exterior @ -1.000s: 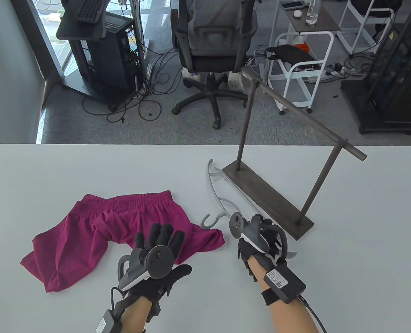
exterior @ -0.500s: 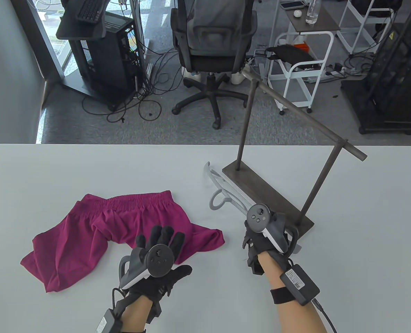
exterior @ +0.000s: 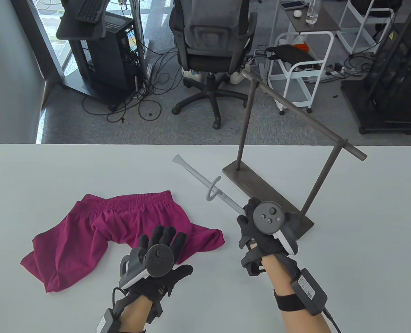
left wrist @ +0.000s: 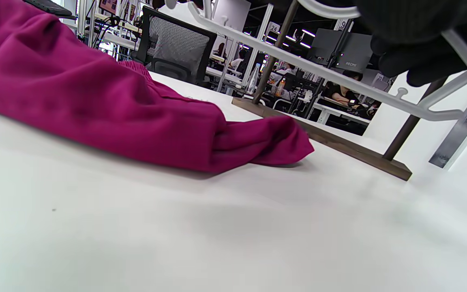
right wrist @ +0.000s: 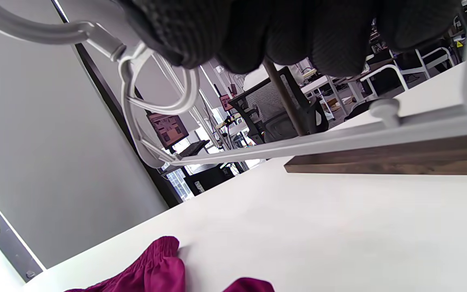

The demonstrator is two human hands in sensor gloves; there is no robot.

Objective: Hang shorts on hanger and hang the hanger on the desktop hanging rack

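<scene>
Shorts (exterior: 115, 229), magenta, lie crumpled on the bench (exterior: 52, 166) at my left, waistband toward the far edge. My left hand (exterior: 160, 256) has its fingers out straight, resting flat on the near leg of the fabric, so that grip is wide and holding nothing. My right hand (exterior: 260, 229) is curled round one end of the grey hanger (exterior: 208, 184), lifted off the bench and pointing away to the left, just beside the rack (exterior: 267, 194) and its wooden base.
</scene>
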